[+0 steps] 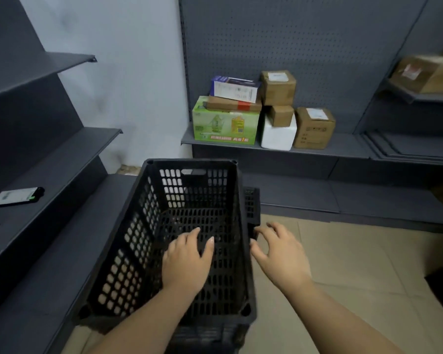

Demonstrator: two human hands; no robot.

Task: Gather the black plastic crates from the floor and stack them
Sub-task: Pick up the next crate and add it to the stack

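Head view, near to far: left hand (187, 261) lies loosely spread inside the top black crate (189, 226), gripping nothing; right hand (279, 254) hovers spread just beside its right rim. That crate appears nested on a lower crate (251, 205). Boxes (264, 111) occupy the far shelf (317, 149). Risk: uneven seating could tilt the stack off balance.

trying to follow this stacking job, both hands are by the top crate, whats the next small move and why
Probably close the right hand on the right rim of the top crate. Its fingers are spread beside that rim and grip nothing, while the left hand hangs over the crate's inside, also holding nothing. The crate sits skewed on another crate that pokes out at its right, so it likely needs squaring.
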